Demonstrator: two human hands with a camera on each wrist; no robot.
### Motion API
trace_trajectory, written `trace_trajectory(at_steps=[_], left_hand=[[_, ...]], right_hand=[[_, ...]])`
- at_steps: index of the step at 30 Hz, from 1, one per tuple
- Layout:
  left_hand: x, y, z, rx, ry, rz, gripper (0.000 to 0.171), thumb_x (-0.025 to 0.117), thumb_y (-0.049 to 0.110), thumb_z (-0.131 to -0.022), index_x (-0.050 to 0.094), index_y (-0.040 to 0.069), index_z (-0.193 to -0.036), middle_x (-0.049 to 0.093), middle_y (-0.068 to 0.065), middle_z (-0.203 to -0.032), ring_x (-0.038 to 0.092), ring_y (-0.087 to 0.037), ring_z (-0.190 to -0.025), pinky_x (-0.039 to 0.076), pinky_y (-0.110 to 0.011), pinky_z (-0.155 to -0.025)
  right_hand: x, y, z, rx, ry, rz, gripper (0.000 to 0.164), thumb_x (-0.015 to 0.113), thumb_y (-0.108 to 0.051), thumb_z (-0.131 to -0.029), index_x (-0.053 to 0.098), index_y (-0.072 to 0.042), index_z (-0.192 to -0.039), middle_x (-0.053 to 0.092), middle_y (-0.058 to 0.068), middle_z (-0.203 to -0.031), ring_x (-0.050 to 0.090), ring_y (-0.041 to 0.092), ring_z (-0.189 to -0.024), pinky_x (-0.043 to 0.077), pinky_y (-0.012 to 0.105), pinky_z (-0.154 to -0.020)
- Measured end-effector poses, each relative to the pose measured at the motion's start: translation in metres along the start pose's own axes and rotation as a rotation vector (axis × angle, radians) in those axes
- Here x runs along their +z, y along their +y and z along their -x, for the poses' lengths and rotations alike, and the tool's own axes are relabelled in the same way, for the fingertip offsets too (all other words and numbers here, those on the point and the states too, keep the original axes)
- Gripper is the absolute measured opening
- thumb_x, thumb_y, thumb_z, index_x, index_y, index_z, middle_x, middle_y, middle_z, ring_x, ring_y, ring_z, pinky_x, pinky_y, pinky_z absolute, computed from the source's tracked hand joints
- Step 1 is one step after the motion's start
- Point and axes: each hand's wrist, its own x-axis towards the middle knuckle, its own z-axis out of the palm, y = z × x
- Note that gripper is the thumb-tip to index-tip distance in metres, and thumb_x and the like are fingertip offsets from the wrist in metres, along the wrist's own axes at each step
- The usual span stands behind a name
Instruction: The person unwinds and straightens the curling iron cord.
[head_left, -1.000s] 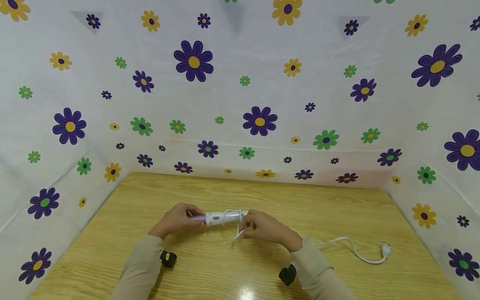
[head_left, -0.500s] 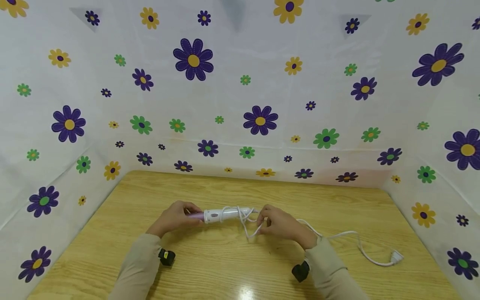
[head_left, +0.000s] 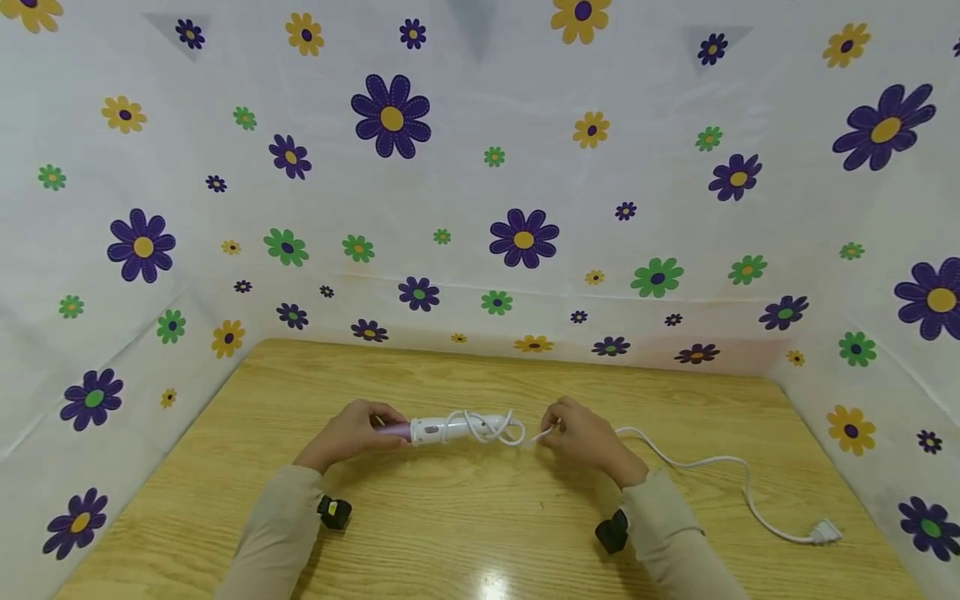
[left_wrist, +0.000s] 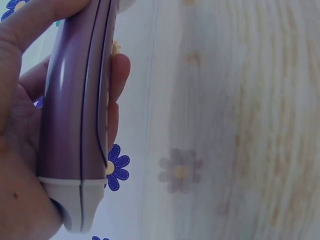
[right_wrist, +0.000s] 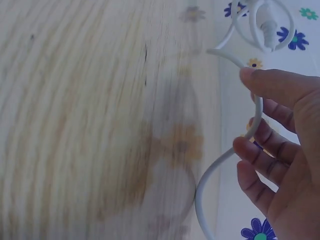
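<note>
A hair straightener (head_left: 433,430) with a white handle and purple plate end lies across the middle, level with both hands. My left hand (head_left: 348,437) grips the purple end; in the left wrist view, thumb and fingers wrap round the purple body (left_wrist: 67,110), its pale tip near the palm. White cord (right_wrist: 199,200) loops loosely round the handle. My right hand (head_left: 588,437), right of the handle, pinches the cord between thumb and fingers. The cord trails from there to a white plug (head_left: 826,532) on the right.
The wood-grain table (head_left: 480,517) is bounded by white flowered sheets (head_left: 450,192) at the back and sides. A black wrist camera (head_left: 334,512) sits by the left cuff, another black camera (head_left: 612,532) by the right cuff.
My right hand has moved right, away from the handle, drawing the cord along. Cord loops by the handle's end have shifted, and the plug has slid right. The left hand stays nearly still.
</note>
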Motion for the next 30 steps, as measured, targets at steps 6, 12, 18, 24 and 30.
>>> trace_trajectory(at_steps=[6,12,18,24,30], left_hand=[[0.002,0.003,-0.002,0.017,-0.009,-0.003,0.037,0.081,0.031,-0.076,0.072,0.009,-0.105,0.068,-0.006,-0.098,0.056,-0.017,-0.081,0.047,-0.029,-0.072],[0.005,0.002,-0.004,0.044,-0.03,-0.02,0.035,0.081,0.028,-0.077,0.072,0.008,-0.104,0.069,-0.005,-0.096,0.056,-0.016,-0.079,0.047,-0.028,-0.07],[0.006,-0.001,-0.004,0.043,-0.033,-0.031,0.035,0.081,0.027,-0.077,0.071,0.008,-0.104,0.069,-0.005,-0.096,0.056,-0.016,-0.079,0.047,-0.03,-0.07],[0.006,0.001,-0.004,0.036,-0.035,-0.048,0.036,0.081,0.03,-0.076,0.072,0.008,-0.104,0.069,-0.004,-0.095,0.055,-0.016,-0.079,0.046,-0.031,-0.07],[0.006,-0.001,-0.005,-0.005,-0.024,-0.065,0.037,0.081,0.032,-0.076,0.072,0.01,-0.104,0.068,-0.004,-0.097,0.055,-0.016,-0.081,0.046,-0.029,-0.071]], right_hand=[[-0.006,0.006,-0.001,0.035,0.081,-0.018,0.014,0.069,-0.028,-0.088,0.065,-0.015,-0.089,0.058,0.001,-0.093,0.053,0.014,-0.081,0.042,0.029,-0.063],[-0.011,0.007,0.001,0.034,0.153,-0.054,0.015,0.067,-0.028,-0.09,0.065,-0.014,-0.092,0.06,0.004,-0.097,0.057,0.016,-0.084,0.044,0.031,-0.065],[-0.016,0.005,0.004,0.021,0.197,-0.141,0.015,0.068,-0.027,-0.09,0.063,-0.014,-0.094,0.061,0.005,-0.102,0.062,0.022,-0.092,0.049,0.04,-0.075],[-0.026,0.004,0.009,0.013,0.198,-0.217,0.017,0.068,-0.025,-0.09,0.062,-0.011,-0.096,0.062,0.006,-0.103,0.059,0.021,-0.093,0.049,0.034,-0.076],[-0.028,0.008,0.023,-0.041,0.17,-0.294,0.012,0.069,-0.025,-0.09,0.062,-0.015,-0.092,0.06,0.003,-0.104,0.055,0.015,-0.091,0.046,0.026,-0.071]])
